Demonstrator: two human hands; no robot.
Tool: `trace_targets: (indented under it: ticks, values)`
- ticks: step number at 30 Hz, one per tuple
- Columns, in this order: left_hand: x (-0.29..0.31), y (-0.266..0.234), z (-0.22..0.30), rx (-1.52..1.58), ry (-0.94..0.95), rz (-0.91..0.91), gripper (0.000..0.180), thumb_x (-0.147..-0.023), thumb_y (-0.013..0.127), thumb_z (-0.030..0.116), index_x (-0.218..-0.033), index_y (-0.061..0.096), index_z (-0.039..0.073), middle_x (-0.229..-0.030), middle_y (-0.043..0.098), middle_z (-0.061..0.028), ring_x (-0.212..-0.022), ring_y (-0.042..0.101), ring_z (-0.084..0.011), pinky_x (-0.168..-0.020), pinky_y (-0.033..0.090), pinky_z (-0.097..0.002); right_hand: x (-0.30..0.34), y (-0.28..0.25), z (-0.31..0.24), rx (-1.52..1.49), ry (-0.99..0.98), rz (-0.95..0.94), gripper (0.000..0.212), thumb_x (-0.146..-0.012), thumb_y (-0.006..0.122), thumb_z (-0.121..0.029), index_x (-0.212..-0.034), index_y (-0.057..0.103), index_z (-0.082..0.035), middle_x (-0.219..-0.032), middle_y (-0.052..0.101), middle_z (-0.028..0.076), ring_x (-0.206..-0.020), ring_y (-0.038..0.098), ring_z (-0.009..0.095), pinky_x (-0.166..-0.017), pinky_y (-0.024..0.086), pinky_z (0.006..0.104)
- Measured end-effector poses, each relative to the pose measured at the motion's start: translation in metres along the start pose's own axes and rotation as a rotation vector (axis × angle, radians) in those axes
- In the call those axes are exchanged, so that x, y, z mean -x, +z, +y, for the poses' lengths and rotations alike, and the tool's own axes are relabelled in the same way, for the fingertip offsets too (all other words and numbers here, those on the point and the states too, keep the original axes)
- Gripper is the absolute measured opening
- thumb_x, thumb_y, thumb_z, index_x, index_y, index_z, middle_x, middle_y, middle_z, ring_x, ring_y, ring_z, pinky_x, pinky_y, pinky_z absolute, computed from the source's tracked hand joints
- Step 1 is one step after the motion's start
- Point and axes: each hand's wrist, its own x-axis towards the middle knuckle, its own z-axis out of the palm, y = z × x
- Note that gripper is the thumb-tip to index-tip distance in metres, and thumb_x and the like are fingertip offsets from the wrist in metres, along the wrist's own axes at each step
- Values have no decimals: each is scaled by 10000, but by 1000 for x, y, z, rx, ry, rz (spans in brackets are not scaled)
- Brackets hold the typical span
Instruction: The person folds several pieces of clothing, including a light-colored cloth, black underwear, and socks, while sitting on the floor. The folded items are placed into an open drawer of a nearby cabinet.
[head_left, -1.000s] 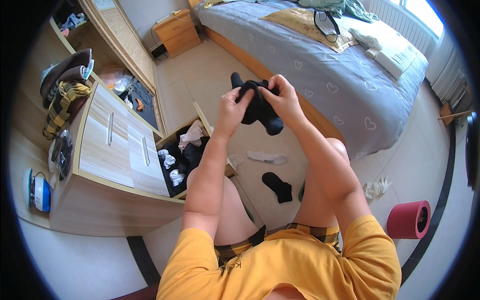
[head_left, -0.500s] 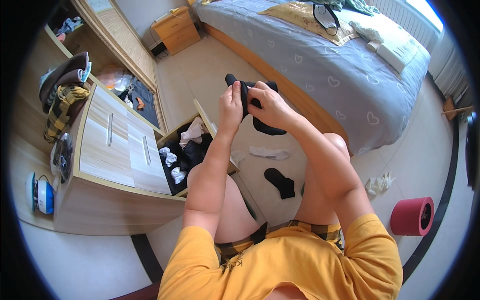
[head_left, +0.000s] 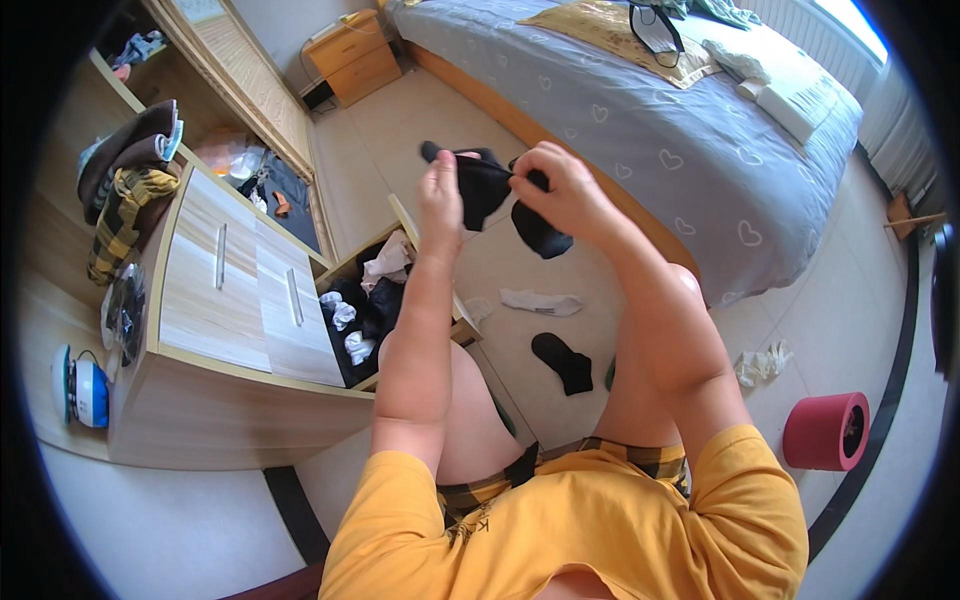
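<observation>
Black sock fabric is stretched between my two hands, above the floor in front of my knees. My left hand is closed on its left side, with a dark end sticking out beyond the fingers. Pinching its right edge is my right hand. More black sock fabric hangs below my right hand; whether it is a separate sock I cannot tell. On the floor beneath lie a white sock and a single black sock.
An open drawer with black and white socks juts from the wooden cabinet at left. The bed stands ahead to the right. Crumpled white gloves and a red cylinder sit on the floor at right.
My hands have moved apart, the left one leftward and the right one rightward. The black fabric, bunched between them before, now spreads wide.
</observation>
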Motion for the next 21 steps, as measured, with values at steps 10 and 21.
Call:
trace_targets:
  ticks: [10, 21]
  values:
    - [-17, -58, 31, -254, 239, 451, 189, -840, 578, 4, -998, 683, 14, -1013, 659, -67, -930, 575, -115, -865, 440, -241, -4, -40, 20, -653, 390, 218, 159, -855, 632, -101, -986, 653, -13, -844, 610, 14, -775, 552, 83, -718, 461, 224]
    - [6, 10, -1, 143, -235, -363, 793, -902, 220, 691, -1183, 601, 55, -1112, 631, -74, -1077, 534, -164, -995, 360, -323, -8, -33, 10, -1461, 154, -135, 226, -835, 574, 48, -1049, 594, -20, -990, 621, 69, -891, 597, 127, -795, 483, 263]
